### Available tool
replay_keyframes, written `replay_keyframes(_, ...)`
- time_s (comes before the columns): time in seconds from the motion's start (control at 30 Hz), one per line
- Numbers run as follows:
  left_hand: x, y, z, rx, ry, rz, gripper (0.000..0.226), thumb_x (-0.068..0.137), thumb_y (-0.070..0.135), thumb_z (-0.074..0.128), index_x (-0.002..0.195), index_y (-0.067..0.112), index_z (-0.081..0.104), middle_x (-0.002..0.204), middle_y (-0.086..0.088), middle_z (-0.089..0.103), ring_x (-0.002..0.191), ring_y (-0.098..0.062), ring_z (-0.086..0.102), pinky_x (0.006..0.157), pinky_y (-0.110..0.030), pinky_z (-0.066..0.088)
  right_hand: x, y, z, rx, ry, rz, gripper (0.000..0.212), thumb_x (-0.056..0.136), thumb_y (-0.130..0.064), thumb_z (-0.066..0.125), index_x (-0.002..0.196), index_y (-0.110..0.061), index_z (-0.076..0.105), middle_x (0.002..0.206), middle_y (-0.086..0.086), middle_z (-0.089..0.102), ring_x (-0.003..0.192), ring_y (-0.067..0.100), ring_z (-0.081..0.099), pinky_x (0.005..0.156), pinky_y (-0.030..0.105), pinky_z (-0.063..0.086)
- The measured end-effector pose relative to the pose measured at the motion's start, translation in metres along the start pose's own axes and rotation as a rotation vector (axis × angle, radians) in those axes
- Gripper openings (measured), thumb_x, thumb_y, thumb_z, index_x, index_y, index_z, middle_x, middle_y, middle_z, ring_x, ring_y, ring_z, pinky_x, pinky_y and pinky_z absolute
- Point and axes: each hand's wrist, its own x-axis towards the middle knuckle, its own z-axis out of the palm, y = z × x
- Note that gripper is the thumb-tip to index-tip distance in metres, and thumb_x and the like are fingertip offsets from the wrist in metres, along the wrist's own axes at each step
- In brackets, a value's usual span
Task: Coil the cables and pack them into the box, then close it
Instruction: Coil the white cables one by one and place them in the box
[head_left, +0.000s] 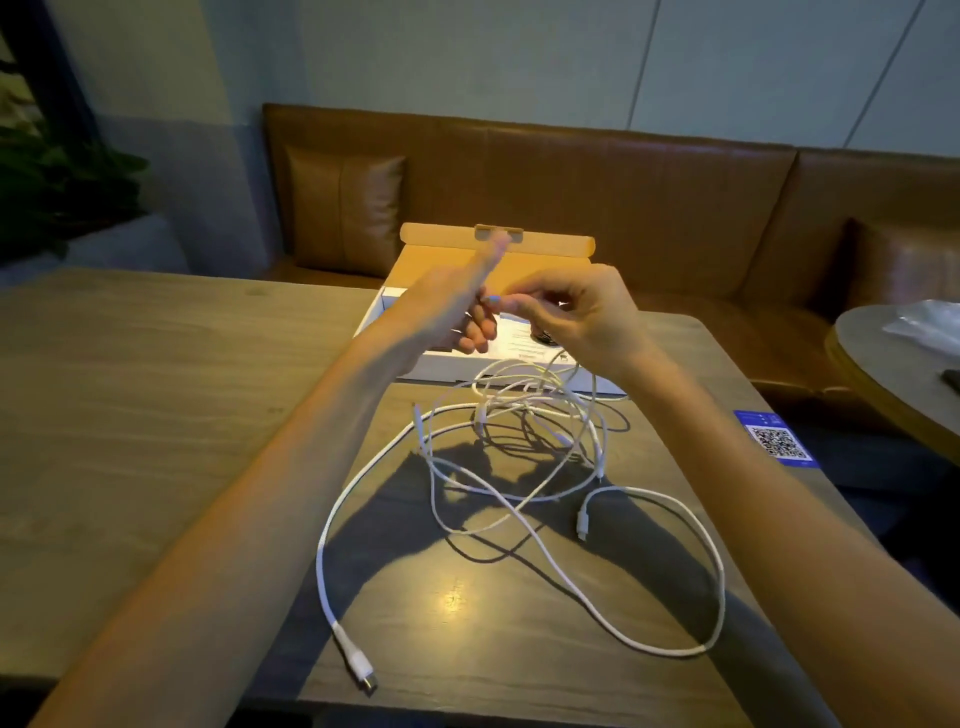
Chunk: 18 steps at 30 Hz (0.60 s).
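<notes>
Cardboard box (447, 366), white, lid raised, holds paper (511, 332) at the wooden table's (156, 389) far edge, tangled white cables (519, 400) sprawl nearer, and the grips of the left hand (452, 306) and right hand (582, 317) are unclear.

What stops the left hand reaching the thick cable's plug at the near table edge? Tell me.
Likely nothing: the plug lies alone on bare table, no cable over it. The left hand, raised near the box, would only need to draw back.
</notes>
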Motion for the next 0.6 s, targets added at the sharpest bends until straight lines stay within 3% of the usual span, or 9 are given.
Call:
replay_keyframes(0.1,0.001,-0.001,0.004,0.014,-0.131,0.039,0.057,0.093,0.07,0.041,0.073,0.019,0.057,0.069,-0.004,0.06,0.063,-0.017,0.056,0.06,-0.027,0.047,0.005,-0.006,-0.005,-0.013,-0.067,-0.033,0.014,0.094,-0.015,0.067,0.102,-0.008,0.076,0.087,0.008,0.074,0.078,0.022,0.065,0.069,0.044,0.053)
replay_keyframes(0.23,0.001,-0.005,0.002,-0.415,-0.26,0.045,0.046,0.098,0.057,0.044,0.093,0.014,0.061,0.066,0.002,0.045,0.059,-0.012,0.045,0.056,-0.024,0.039,0.007,-0.004,-0.018,0.162,-0.167,0.083,0.024,0.098,-0.011,0.061,0.121,-0.007,0.066,0.096,0.004,0.072,0.089,0.017,0.068,0.08,0.032,0.057)
replay_keyframes(0.3,-0.001,-0.006,0.001,-0.56,-0.282,0.058,0.043,0.099,0.051,0.045,0.076,0.015,0.053,0.066,0.001,0.047,0.06,-0.012,0.046,0.054,-0.021,0.041,0.004,0.002,-0.021,0.318,-0.16,0.223,0.022,0.1,-0.01,0.058,0.12,-0.001,0.059,0.087,0.008,0.068,0.078,0.019,0.065,0.071,0.033,0.054)
replay_keyframes(0.37,-0.001,-0.006,0.004,-0.677,-0.3,0.085,0.042,0.095,0.049,0.05,0.069,0.016,0.052,0.068,-0.001,0.053,0.064,-0.013,0.052,0.057,-0.022,0.049,0.001,0.006,-0.016,0.315,-0.166,0.281,0.018,0.104,-0.01,0.05,0.108,0.005,0.059,0.077,0.01,0.064,0.067,0.016,0.062,0.063,0.027,0.051)
replay_keyframes(0.47,0.008,-0.006,0.012,-0.873,-0.285,0.194,0.035,0.092,0.039,0.055,0.071,0.011,0.059,0.092,-0.011,0.072,0.094,-0.022,0.07,0.085,-0.031,0.058,-0.003,0.014,-0.003,0.209,-0.251,0.34,0.026,0.107,-0.013,0.043,0.096,-0.003,0.064,0.076,0.009,0.065,0.067,0.013,0.062,0.067,0.027,0.054)
replay_keyframes(0.53,0.014,-0.006,0.015,-0.938,-0.252,0.289,0.033,0.102,0.03,0.047,0.078,0.009,0.059,0.119,-0.015,0.07,0.123,-0.025,0.062,0.108,-0.036,0.047,-0.005,0.018,0.002,0.159,-0.317,0.409,0.029,0.108,-0.02,0.042,0.101,-0.006,0.066,0.076,0.008,0.068,0.068,0.014,0.063,0.072,0.03,0.055)
replay_keyframes(0.6,0.02,-0.009,0.02,-0.791,-0.133,0.365,0.035,0.106,0.024,0.041,0.083,0.012,0.064,0.13,-0.011,0.066,0.131,-0.022,0.056,0.113,-0.034,0.041,-0.005,0.02,0.005,0.106,-0.346,0.447,0.026,0.106,-0.027,0.046,0.107,-0.012,0.067,0.077,0.004,0.071,0.069,0.014,0.066,0.075,0.03,0.058)
